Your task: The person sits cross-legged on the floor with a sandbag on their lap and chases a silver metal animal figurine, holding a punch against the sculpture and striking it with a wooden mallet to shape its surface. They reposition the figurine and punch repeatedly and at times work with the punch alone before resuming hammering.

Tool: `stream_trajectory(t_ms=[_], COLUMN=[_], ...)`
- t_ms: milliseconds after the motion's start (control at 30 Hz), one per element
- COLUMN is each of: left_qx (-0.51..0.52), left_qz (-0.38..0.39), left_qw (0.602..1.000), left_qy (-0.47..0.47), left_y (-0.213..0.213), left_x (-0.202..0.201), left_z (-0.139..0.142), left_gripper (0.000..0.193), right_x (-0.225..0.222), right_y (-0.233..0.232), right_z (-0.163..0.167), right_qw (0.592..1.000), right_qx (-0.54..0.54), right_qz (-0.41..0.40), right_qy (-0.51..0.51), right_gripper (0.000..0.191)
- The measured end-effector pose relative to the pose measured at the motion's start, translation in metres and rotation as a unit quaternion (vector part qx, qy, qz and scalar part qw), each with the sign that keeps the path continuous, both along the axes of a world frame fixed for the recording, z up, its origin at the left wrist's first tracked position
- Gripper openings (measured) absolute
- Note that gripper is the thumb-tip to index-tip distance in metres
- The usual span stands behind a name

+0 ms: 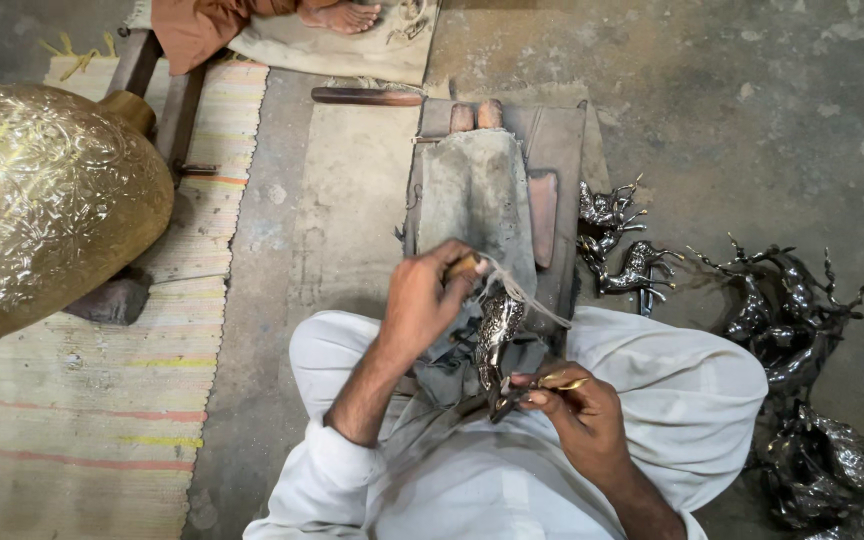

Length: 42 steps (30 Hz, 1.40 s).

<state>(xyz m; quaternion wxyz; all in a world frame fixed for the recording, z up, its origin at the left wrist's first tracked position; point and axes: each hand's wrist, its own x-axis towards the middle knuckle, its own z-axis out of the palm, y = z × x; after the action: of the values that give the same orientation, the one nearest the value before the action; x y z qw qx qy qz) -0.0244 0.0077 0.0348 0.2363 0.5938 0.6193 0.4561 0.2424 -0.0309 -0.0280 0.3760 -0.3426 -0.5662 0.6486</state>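
I sit cross-legged in white clothes. My left hand grips the wooden handle of a tool with pale cords trailing from it, held over a small engraved metal figurine in my lap. My right hand steadies the lower end of that figurine and pinches a thin brass-coloured tool between its fingers. The figurine stands nearly upright between both hands, leaning against a grey padded work block.
A large embossed brass vase lies at the left on a striped mat. Several dark metal deer figurines are heaped on the concrete floor at the right. Another person's bare foot rests at the top.
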Motion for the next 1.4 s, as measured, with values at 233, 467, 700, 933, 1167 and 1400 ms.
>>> stream_trajectory(t_ms=[233, 467, 700, 933, 1167, 1400], left_qx=[-0.072, 0.028, 0.031, 0.156, 0.076, 0.151], left_qz=[-0.12, -0.181, -0.203, -0.225, -0.14, -0.269], left_qw=[0.986, 0.983, 0.979, 0.954, 0.984, 0.93], left_qy=[-0.088, -0.004, 0.021, 0.117, 0.079, 0.197], left_y=[-0.024, -0.031, -0.055, -0.066, -0.061, -0.07], left_x=[0.02, 0.025, 0.034, 0.042, 0.037, 0.045], left_z=[0.019, 0.035, 0.032, 0.029, 0.032, 0.028], left_gripper=[0.021, 0.024, 0.028, 0.039, 0.044, 0.045], right_x=[-0.001, -0.014, -0.009, -0.013, -0.022, -0.029], right_y=[-0.002, 0.007, 0.012, 0.011, 0.01, 0.011], right_z=[0.019, 0.021, -0.001, 0.009, 0.014, 0.04], right_qw=[0.983, 0.969, 0.949, 0.933, 0.888, 0.91], right_qx=[0.137, 0.158, 0.194, 0.25, 0.335, 0.243], right_qz=[0.075, 0.023, 0.015, 0.057, 0.035, 0.057], right_qy=[-0.094, -0.189, -0.248, -0.252, -0.313, -0.332], right_gripper=[0.007, 0.013, 0.011, 0.031, 0.028, 0.054])
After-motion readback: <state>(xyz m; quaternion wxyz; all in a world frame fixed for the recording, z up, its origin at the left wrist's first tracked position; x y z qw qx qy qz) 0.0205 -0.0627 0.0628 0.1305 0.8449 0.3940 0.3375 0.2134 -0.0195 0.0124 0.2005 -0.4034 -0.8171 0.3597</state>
